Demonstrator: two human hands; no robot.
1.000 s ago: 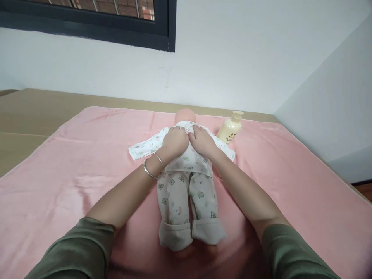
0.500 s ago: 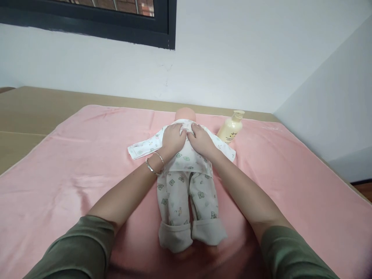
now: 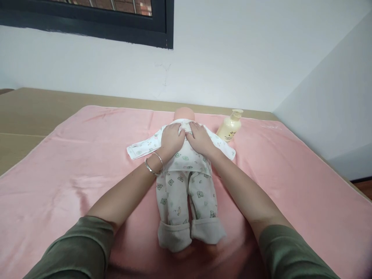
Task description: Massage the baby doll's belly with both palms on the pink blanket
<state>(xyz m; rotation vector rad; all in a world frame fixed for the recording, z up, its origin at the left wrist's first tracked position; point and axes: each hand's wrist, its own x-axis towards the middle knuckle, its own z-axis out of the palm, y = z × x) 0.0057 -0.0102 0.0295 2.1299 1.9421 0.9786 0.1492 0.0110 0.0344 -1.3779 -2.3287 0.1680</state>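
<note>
A baby doll (image 3: 186,164) in a white printed top and trousers lies stretched out, its head (image 3: 184,113) at the far end. Flat on the left of its upper body rests my left hand (image 3: 172,138), fingers extended, a silver bangle on the wrist. Mirroring it on the right side, my right hand (image 3: 200,138) also lies open on the cloth. The two thumbs nearly meet at the middle. Both of the doll's sleeves spread outward, and its trouser legs are rolled up at the ends. Which way the doll's face points cannot be seen.
Beneath the doll a pink sheet (image 3: 87,166) covers much of the wooden surface (image 3: 35,112). A pale yellow pump bottle (image 3: 230,127) stands tilted by the doll's right-hand sleeve. Behind rises a white wall (image 3: 221,58) with a dark-framed window (image 3: 162,23).
The view has shifted very slightly. Both hands keep the same place on the doll, and nothing else has visibly moved.
</note>
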